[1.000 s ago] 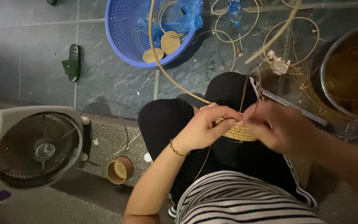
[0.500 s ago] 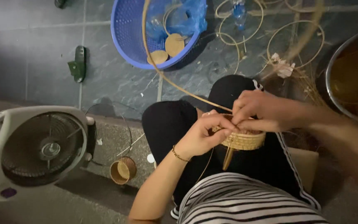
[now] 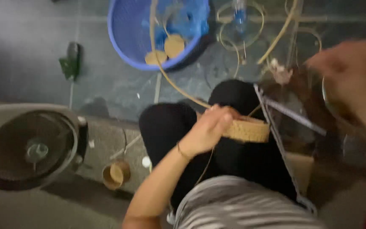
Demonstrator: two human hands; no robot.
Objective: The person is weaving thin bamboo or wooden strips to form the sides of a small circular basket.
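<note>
Small woven basket (image 3: 247,129) rested on the person's lap, gripped at its rim by the left hand (image 3: 208,129). The right hand (image 3: 352,68), half a second earlier on the weave, had lifted away, blurred, its grip indeterminate. Beyond: stone floor (image 3: 30,51), blue basket (image 3: 123,25), fan (image 3: 26,148).

A dark stone-tiled floor (image 3: 30,46) with pale grout lines carries the scene, stepping down to a lighter concrete ledge (image 3: 106,140). On the tiles sit a blue plastic basket (image 3: 123,34) holding 2 round woven discs (image 3: 174,44), a green-handled tool (image 3: 70,63) and loose coils of cane (image 3: 238,38). A white electric fan (image 3: 26,148) lies face-up at the ledge, with a small round woven cup (image 3: 115,174) just beside it.
</note>
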